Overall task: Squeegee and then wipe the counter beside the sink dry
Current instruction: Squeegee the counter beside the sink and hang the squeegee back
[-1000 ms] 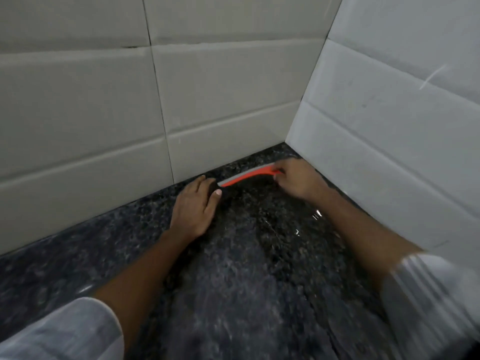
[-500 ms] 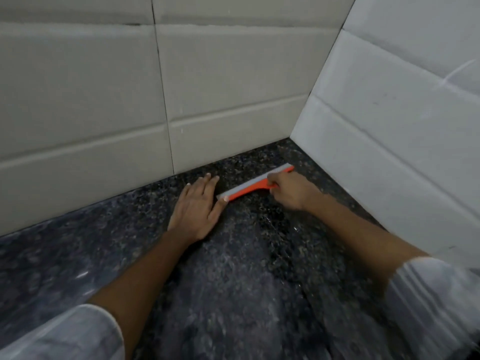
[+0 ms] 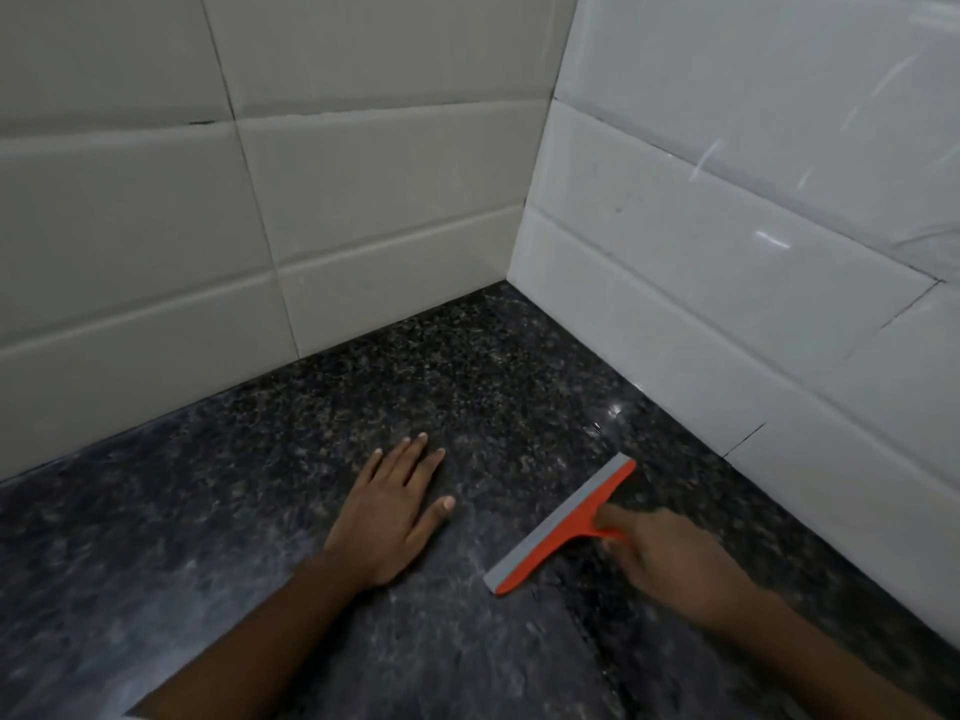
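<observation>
An orange squeegee [image 3: 563, 527] is gripped by the right hand [image 3: 670, 558], its blade angled diagonally across the dark tabletop [image 3: 260, 511]; the left hand [image 3: 389, 517] is pressed flat, empty, just beside.

dim light, tile glare, blurred right hand [image 3: 670, 556]

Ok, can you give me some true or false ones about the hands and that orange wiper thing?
1. The right hand holds the orange squeegee by its handle. True.
2. The left hand is gripping a cloth. False: it lies flat and open on the granite counter, holding nothing.
3. The squeegee's grey blade rests on the counter. True.
4. The squeegee is leaning against the white tiled wall. False: it sits on the counter, apart from the wall.
</observation>
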